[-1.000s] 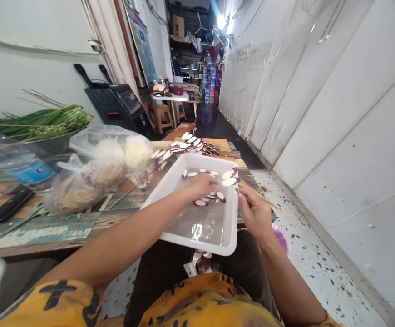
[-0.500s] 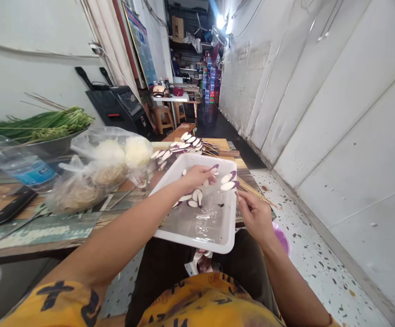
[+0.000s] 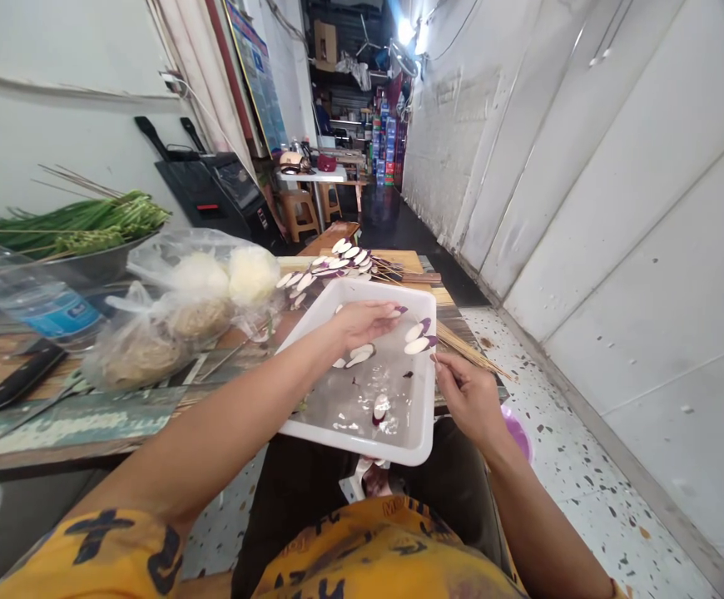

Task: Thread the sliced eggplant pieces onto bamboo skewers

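Note:
A white plastic tray (image 3: 421, 433) of water rests on my lap against the table edge. Purple-skinned eggplant slices (image 3: 360, 356) float in it. My left hand (image 3: 365, 320) reaches into the tray with fingers curled over a slice at the far side. My right hand (image 3: 468, 395) sits at the tray's right rim, pinching a thin bamboo skewer with two eggplant slices (image 3: 419, 337) threaded on its tip.
Finished eggplant skewers (image 3: 337, 266) lie piled on the table past the tray. Plastic bags of noodles (image 3: 200, 312), a water bottle (image 3: 31, 299), a black-handled knife (image 3: 18, 378) and a bowl of greens (image 3: 81, 225) sit to the left. A white wall runs along the right.
My left hand moved from the middle of the tray to its far side and lifted. The slices drifted in the water; one now floats near the front.

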`<state>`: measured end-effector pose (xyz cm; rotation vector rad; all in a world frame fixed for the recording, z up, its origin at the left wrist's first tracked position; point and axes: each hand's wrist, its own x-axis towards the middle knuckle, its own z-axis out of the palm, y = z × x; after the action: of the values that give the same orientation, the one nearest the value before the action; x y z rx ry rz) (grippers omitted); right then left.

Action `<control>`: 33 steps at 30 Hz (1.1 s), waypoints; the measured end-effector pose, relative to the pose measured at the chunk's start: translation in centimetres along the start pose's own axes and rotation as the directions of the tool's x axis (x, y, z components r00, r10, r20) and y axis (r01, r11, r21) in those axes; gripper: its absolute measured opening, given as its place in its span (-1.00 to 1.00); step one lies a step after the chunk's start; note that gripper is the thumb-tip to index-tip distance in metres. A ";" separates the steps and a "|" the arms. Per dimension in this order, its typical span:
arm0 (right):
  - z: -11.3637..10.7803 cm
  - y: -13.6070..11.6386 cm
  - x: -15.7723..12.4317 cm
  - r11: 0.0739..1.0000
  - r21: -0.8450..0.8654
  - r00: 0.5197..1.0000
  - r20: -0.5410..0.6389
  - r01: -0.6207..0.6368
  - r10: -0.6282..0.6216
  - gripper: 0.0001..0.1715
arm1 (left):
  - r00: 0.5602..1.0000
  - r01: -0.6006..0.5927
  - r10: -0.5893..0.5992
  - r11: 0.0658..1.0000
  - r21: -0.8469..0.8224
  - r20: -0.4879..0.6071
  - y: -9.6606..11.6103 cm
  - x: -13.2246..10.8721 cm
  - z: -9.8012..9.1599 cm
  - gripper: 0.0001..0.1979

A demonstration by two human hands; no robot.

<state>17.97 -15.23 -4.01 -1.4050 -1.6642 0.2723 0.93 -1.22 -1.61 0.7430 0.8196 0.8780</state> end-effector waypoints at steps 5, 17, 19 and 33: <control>-0.3 -0.4 -0.4 1.000 0.013 0.999 0.033 -0.007 0.007 -0.74 | 1.000 -0.003 0.003 1.000 0.009 -0.001 0.0 -0.3 0.4 -0.84; -0.6 -0.3 -1.2 1.000 0.004 1.000 0.021 0.001 -0.001 -0.74 | 0.999 -0.020 0.020 1.000 -0.007 -0.045 0.2 -0.7 0.9 -0.93; -0.6 -0.4 -1.3 1.000 0.001 1.000 0.026 -0.004 0.004 -0.74 | 0.999 -0.017 0.016 0.999 -0.028 -0.050 0.3 -0.7 0.8 -0.93; -0.6 -0.7 -1.3 1.000 0.017 0.999 0.046 -0.006 0.005 -0.73 | 0.997 0.066 -0.069 0.995 -0.069 -0.036 0.6 -1.0 1.2 -0.96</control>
<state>17.85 -16.81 -3.83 -1.4002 -1.6920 0.3237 1.36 -2.09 -0.18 0.6370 0.8401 0.8574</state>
